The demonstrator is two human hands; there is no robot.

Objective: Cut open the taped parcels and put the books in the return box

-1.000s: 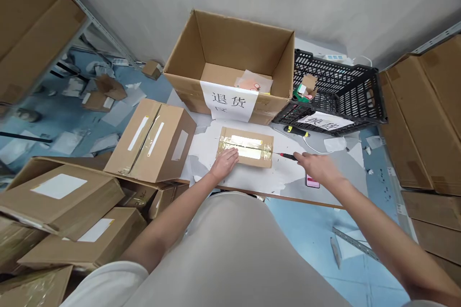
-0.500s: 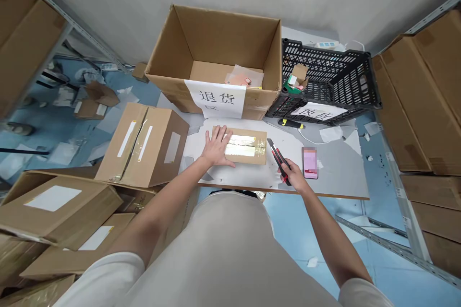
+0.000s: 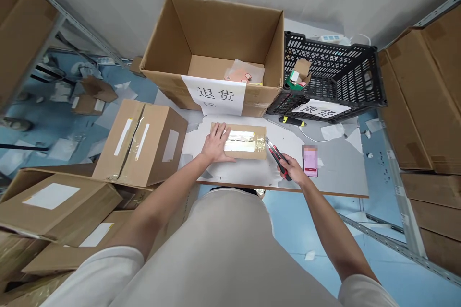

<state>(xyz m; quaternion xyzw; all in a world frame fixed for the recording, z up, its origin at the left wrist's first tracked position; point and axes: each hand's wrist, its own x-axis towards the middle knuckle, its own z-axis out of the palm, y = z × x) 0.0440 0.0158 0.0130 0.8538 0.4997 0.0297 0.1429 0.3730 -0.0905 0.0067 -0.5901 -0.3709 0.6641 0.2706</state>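
Observation:
A small taped cardboard box (image 3: 248,152) with white labels lies flat on the table in front of me. My left hand (image 3: 215,145) rests on its left end, fingers spread over the top. In my right hand (image 3: 291,169) is a red and black box cutter (image 3: 279,158), held by its handle. The cutter's tip is at the box's right edge, by the tape seam; whether it touches the tape is too small to tell. Just right of that hand lies a phone (image 3: 310,159) with a pink screen.
A large open carton (image 3: 165,87) stands behind the small box, papers inside. Right of it is a black plastic crate (image 3: 355,74) holding a small opened box. A yellow and black tool (image 3: 291,121) lies before the crate. Cartons (image 3: 144,141) are stacked on the left; shelves with boxes (image 3: 406,105) flank the right.
My right hand has brought the box cutter slightly left and up, so its tip now meets the small box's right edge. My left hand stays on the box. The view has shifted slightly.

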